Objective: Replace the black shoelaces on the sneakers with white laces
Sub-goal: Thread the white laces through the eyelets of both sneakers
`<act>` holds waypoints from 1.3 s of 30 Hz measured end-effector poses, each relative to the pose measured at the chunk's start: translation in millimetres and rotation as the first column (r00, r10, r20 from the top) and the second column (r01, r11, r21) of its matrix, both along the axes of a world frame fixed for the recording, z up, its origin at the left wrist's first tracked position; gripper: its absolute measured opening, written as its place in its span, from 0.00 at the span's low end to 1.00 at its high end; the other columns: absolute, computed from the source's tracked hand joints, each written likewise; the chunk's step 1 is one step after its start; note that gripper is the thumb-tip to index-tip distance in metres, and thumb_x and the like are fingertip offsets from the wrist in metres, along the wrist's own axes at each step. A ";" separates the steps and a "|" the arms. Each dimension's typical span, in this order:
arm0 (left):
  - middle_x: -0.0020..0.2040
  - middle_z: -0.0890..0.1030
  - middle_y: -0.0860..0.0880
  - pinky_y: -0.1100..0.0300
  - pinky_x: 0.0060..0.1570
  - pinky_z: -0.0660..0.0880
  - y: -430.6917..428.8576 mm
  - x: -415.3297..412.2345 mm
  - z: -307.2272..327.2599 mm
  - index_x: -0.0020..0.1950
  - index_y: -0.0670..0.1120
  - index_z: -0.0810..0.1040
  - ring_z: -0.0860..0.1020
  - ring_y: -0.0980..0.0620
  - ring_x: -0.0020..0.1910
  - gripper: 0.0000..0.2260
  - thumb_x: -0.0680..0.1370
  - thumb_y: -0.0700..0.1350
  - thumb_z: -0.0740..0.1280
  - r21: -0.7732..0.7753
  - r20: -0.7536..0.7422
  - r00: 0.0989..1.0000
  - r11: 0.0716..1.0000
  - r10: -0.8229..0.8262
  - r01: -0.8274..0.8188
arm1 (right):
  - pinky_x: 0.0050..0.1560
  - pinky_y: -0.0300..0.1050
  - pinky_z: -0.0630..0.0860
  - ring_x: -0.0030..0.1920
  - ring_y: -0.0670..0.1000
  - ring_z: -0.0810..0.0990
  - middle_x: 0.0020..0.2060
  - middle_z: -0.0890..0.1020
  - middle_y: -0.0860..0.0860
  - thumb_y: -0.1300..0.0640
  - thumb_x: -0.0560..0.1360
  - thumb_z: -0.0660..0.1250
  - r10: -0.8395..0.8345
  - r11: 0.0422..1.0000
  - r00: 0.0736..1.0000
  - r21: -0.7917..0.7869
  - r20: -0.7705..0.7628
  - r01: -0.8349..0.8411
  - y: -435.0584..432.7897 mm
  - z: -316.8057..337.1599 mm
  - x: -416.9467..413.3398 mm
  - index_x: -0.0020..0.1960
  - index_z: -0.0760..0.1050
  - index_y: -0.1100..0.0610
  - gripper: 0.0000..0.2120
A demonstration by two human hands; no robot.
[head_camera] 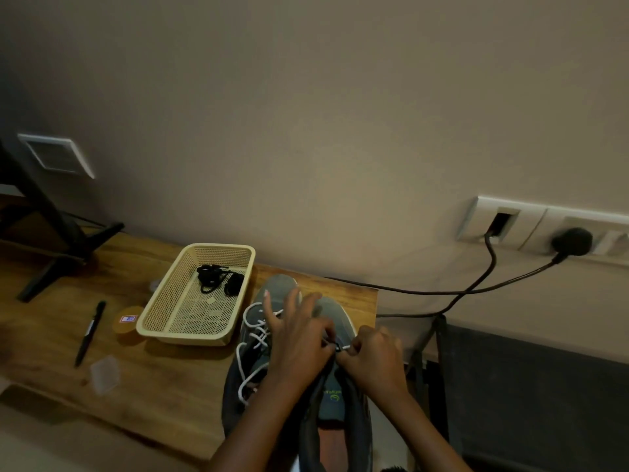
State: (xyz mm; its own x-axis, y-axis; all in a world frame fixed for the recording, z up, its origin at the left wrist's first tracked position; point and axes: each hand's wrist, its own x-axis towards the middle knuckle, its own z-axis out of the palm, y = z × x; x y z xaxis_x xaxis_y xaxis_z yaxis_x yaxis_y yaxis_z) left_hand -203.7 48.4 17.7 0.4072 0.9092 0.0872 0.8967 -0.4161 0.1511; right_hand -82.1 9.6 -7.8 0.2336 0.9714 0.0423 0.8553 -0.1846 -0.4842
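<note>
A white lace is pinched between the left hand and the right hand, above the tongue of a grey sneaker. On the left hand the lace is held at the thumb side and the other fingers are spread forward. The right hand's fingers are curled tight round the lace end. How far this sneaker is laced cannot be told, since it is covered by the hands. Just beside it on the left, a second grey sneaker is seen with a second white lace threaded loosely, its loops slack. Black laces are bundled at the far end of a cream mesh basket, set next to the sneakers on the wooden table. Left of the basket, a round labelled tub, a black pen and a clear plastic piece are noted. A black plug is seated in a wall socket.
</note>
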 end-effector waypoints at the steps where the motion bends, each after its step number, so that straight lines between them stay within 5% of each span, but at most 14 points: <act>1: 0.75 0.58 0.55 0.43 0.56 0.19 -2.2 3.7 -0.8 0.54 0.56 0.79 0.44 0.47 0.76 0.09 0.75 0.54 0.65 -0.007 -0.027 1.000 1.000 -0.015 0.014 | 0.43 0.43 0.57 0.43 0.46 0.65 0.30 0.64 0.42 0.50 0.72 0.65 -0.004 1.000 1.000 0.002 -0.004 0.004 -0.1 -0.2 0.2 0.31 0.58 0.48 0.17; 6: 0.73 0.62 0.51 0.38 0.62 0.27 -5.1 5.2 -7.5 0.51 0.53 0.80 0.48 0.44 0.76 0.07 0.76 0.50 0.65 -0.017 -0.059 0.998 1.000 0.010 -0.011 | 0.43 0.42 0.59 0.42 0.46 0.67 0.29 0.66 0.42 0.51 0.70 0.67 -0.019 1.000 0.998 0.009 -0.067 0.020 -0.6 -2.9 1.2 0.30 0.60 0.48 0.17; 10: 0.62 0.77 0.50 0.39 0.64 0.27 -1.3 5.1 -6.8 0.36 0.53 0.82 0.68 0.43 0.69 0.04 0.66 0.48 0.76 -0.022 -0.078 0.996 0.998 0.049 -0.051 | 0.43 0.42 0.59 0.41 0.48 0.69 0.30 0.69 0.44 0.53 0.70 0.67 -0.035 0.999 0.997 0.025 -0.073 0.036 -1.1 -5.1 1.2 0.28 0.61 0.49 0.17; 13: 0.71 0.64 0.54 0.41 0.64 0.27 7.9 -3.5 -2.8 0.53 0.54 0.78 0.52 0.48 0.75 0.07 0.78 0.48 0.63 0.069 -0.009 0.972 0.970 0.234 -0.232 | 0.43 0.43 0.63 0.42 0.50 0.72 0.33 0.73 0.47 0.53 0.69 0.67 -0.058 0.998 0.995 0.026 -0.080 0.060 -0.6 -6.9 1.0 0.28 0.60 0.49 0.17; 17: 0.70 0.66 0.54 0.38 0.67 0.40 19.4 -26.7 3.1 0.53 0.55 0.79 0.53 0.47 0.74 0.08 0.79 0.50 0.61 0.076 0.048 0.904 0.901 0.424 -0.427 | 0.43 0.43 0.62 0.43 0.49 0.71 0.31 0.69 0.45 0.53 0.70 0.66 -0.064 0.998 0.995 0.016 -0.074 0.066 0.9 -6.7 1.2 0.29 0.61 0.49 0.16; 20: 0.72 0.63 0.55 0.40 0.66 0.37 19.3 -24.7 2.6 0.55 0.58 0.78 0.50 0.48 0.74 0.09 0.76 0.53 0.65 0.018 0.123 0.952 0.958 0.282 -0.286 | 0.43 0.42 0.61 0.42 0.47 0.69 0.30 0.68 0.43 0.53 0.70 0.66 -0.056 0.998 0.996 0.003 -0.063 0.056 1.7 -7.1 0.4 0.29 0.61 0.49 0.16; 23: 0.74 0.58 0.56 0.41 0.61 0.28 13.6 -9.6 -2.6 0.55 0.60 0.78 0.45 0.48 0.76 0.10 0.74 0.56 0.66 -0.018 0.004 0.995 0.995 0.095 -0.095 | 0.43 0.42 0.60 0.42 0.47 0.69 0.30 0.69 0.44 0.53 0.69 0.67 -0.073 0.997 0.994 0.006 -0.083 0.074 1.6 -6.9 0.0 0.29 0.61 0.49 0.16; 30: 0.72 0.64 0.57 0.39 0.63 0.30 14.1 -5.8 -5.7 0.53 0.55 0.79 0.50 0.50 0.75 0.09 0.79 0.52 0.60 -0.040 -0.059 0.989 0.990 0.134 -0.137 | 0.43 0.44 0.54 0.43 0.46 0.65 0.36 0.71 0.45 0.52 0.72 0.64 -0.067 0.998 0.998 0.011 0.018 0.067 -3.0 1.4 0.4 0.31 0.59 0.48 0.16; 34: 0.62 0.73 0.56 0.41 0.66 0.37 26.1 -26.6 3.5 0.54 0.54 0.75 0.61 0.52 0.70 0.08 0.80 0.48 0.58 0.022 0.132 0.932 0.939 0.339 -0.344 | 0.42 0.44 0.53 0.44 0.46 0.64 0.39 0.72 0.46 0.52 0.72 0.63 -0.078 0.997 0.997 -0.006 0.029 0.078 -3.8 5.0 1.1 0.36 0.66 0.52 0.08; 39: 0.41 0.80 0.50 0.50 0.63 0.53 42.1 -65.3 19.1 0.46 0.48 0.76 0.75 0.46 0.54 0.05 0.79 0.47 0.62 0.014 0.466 0.731 0.822 0.499 -0.570 | 0.43 0.44 0.54 0.44 0.48 0.67 0.38 0.71 0.46 0.52 0.71 0.63 -0.073 0.997 0.996 -0.012 0.055 0.074 -4.5 5.4 -0.2 0.31 0.61 0.50 0.14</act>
State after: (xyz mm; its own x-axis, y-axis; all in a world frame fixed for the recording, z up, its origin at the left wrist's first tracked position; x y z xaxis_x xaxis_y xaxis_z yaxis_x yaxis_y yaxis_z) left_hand -269.0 90.5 36.8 -0.2533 0.9262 0.2794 0.8353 0.0637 0.5461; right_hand -82.3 5.1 -2.4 0.3021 0.9523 0.0438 0.8641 -0.2541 -0.4345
